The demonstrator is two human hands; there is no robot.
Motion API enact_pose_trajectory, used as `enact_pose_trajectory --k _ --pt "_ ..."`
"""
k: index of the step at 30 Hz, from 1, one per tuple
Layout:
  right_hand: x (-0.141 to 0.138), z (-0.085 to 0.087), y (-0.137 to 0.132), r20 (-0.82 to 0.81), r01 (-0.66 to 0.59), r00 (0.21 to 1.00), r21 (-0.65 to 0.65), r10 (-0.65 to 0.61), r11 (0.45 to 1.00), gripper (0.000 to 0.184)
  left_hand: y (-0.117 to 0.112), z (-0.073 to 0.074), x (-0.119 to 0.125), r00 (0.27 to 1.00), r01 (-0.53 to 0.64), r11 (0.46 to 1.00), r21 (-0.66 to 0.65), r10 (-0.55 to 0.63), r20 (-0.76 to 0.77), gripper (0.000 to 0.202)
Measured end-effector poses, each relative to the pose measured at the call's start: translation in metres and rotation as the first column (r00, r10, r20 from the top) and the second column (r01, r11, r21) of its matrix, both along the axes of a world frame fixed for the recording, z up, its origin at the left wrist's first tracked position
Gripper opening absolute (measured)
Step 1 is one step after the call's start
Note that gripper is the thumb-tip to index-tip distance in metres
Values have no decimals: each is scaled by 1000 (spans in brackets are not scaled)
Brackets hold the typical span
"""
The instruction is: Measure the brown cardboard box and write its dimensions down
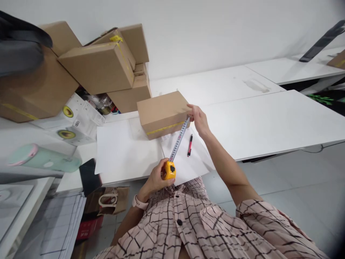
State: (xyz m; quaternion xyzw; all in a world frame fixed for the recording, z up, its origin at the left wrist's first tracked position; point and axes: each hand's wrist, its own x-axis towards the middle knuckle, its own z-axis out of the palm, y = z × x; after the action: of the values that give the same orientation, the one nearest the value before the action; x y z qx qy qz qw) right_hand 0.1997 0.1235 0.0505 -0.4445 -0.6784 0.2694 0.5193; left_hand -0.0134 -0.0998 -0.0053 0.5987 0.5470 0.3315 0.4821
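A small cardboard box (pixel 161 112) with a yellow tape stripe sits on the white table (pixel 269 122). My left hand (pixel 156 177) is closed around the yellow case of a tape measure (pixel 169 170). Its blade (pixel 179 140) runs up to the box's right near corner. There my right hand (pixel 198 118) pinches the blade's end against the box. A red and black pen (pixel 189 145) lies on sheets of white paper (pixel 124 149) just right of the blade.
Several larger cardboard boxes (pixel 99 66) are stacked at the back left, with white product boxes (pixel 72 120) below them. A mint green bottle (pixel 43 160) lies at the left. A paper bag (pixel 109 201) stands on the floor under the table edge.
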Motion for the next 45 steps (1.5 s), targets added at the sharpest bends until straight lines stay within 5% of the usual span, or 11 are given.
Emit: enact_pose_trajectory --k 5,13,16,22,26,29,32,35,38,41,45 --pt "16 -3 -34 -176 -162 975 -150 135 975 61 3 2 4 995 41 999 29 -39 -90 82" --pt "-10 -51 -96 56 -336 938 -103 343 936 49 22 -6 14 998 -50 983 178 55 -23 92" --pt "-2 -62 -89 113 -229 962 -161 249 960 48 26 0 1 995 -90 966 241 96 -14 89" --pt "13 -72 -71 561 264 828 -400 6 878 42 50 45 -44 961 -227 833 505 276 -22 82" --pt "7 -68 -70 733 262 674 -348 87 900 44 96 90 -61 889 -217 660 719 438 -133 81" --pt "8 -70 -66 759 227 639 -343 127 911 36 138 114 -61 833 -133 661 739 479 -278 80" --pt "18 -78 -61 598 153 794 -372 111 915 32 172 119 -55 774 -70 749 659 458 -437 74" --pt "35 -86 -64 81 -62 989 -526 123 848 30 193 113 -53 741 -48 797 602 432 -514 63" --pt "53 -89 -74 -404 -330 907 -515 116 791 36 201 106 -57 752 6 826 564 369 -547 57" --pt "66 -89 -84 -505 -330 858 -411 89 850 48 191 95 -57 787 -4 726 688 427 -446 64" --pt "74 -94 -93 -301 6 945 -367 -125 930 44 130 53 -38 827 -347 537 769 562 -20 42"
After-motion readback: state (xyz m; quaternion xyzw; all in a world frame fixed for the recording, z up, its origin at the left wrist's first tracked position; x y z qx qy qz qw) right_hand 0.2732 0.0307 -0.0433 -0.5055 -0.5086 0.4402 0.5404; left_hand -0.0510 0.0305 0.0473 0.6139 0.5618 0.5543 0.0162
